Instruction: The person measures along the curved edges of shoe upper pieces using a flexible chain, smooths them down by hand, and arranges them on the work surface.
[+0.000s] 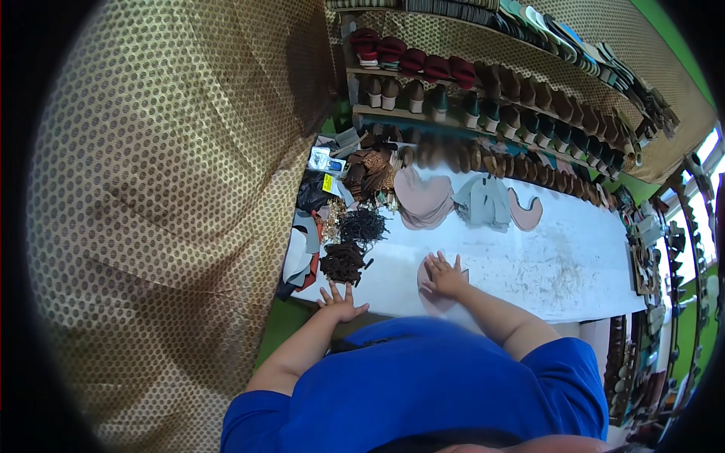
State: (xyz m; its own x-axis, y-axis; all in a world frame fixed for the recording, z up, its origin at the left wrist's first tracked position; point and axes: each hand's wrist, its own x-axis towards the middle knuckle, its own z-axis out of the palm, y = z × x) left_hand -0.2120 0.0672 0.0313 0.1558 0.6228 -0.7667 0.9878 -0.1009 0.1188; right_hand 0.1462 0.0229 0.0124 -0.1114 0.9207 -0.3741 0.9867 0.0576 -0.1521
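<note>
My right hand (444,275) lies flat, fingers spread, on a pink shoe-upper piece (432,300) on the white worktable (559,264). At the table's near left edge my left hand (339,302) rests open with fingers apart, just below a heap of dark brown straps (343,261). Neither hand grips anything. Farther back lie a stack of pink cut pieces (423,199), grey cut pieces (485,201) and another pink piece (526,215).
A black strap pile (365,225), brown patterned pieces (371,172) and small packets (326,161) crowd the table's left end. Shelves of sandals and heeled shoes (483,106) run behind the table. A dotted tan curtain (166,196) hangs at the left.
</note>
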